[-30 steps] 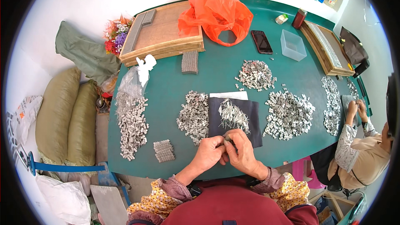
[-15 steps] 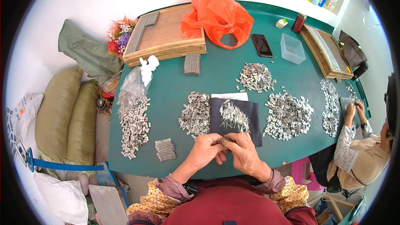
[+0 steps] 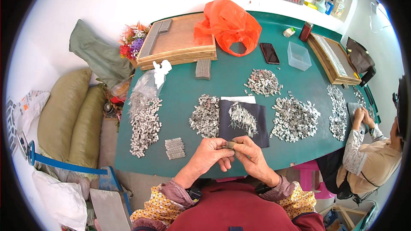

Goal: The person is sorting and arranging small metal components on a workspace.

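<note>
Drew slightly apart with left hand (image 3: pixel 205 159) and right hand (image 3: pixel 255 161) since a second ago; pinching a small olive-brown piece (image 3: pixel 230 144) tightly, at seven o'clock of the dark cloth (image 3: pixel 225 125). Seemingly done at nine o'clock: grey block (image 3: pixel 175 148); remaining at two: loose heap (image 3: pixel 295 118).

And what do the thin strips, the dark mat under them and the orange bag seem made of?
Thin strips: probably metal, silvery with bright glints.
Dark mat: perhaps fabric, matte; no weave readable.
Orange bag: likely thin plastic, shiny, crumpled, partly see-through.
</note>
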`<state>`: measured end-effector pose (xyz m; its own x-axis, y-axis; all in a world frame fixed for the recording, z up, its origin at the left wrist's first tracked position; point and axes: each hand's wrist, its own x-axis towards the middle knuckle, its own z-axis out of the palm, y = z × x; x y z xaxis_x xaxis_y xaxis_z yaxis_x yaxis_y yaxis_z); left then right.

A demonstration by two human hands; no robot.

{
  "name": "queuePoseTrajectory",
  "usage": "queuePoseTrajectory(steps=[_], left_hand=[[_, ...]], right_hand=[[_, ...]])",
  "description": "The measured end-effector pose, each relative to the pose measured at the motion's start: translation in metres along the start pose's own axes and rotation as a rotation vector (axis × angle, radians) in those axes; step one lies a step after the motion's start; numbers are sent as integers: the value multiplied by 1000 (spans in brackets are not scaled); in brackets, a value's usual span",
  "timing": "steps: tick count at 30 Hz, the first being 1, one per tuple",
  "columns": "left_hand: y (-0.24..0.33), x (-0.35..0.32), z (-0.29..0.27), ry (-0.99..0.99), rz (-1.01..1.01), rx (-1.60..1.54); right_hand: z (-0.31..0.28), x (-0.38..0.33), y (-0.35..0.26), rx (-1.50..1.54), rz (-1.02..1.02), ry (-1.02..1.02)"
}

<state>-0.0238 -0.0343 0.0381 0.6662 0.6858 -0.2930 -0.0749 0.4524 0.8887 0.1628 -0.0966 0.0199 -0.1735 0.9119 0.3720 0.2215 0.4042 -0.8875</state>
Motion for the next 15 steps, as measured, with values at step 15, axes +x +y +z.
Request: queuePoseTrajectory(steps=[15], left_hand=[[-12, -24, 20, -5, 78, 0]], right_hand=[[4, -36, -9, 201, 184, 96]])
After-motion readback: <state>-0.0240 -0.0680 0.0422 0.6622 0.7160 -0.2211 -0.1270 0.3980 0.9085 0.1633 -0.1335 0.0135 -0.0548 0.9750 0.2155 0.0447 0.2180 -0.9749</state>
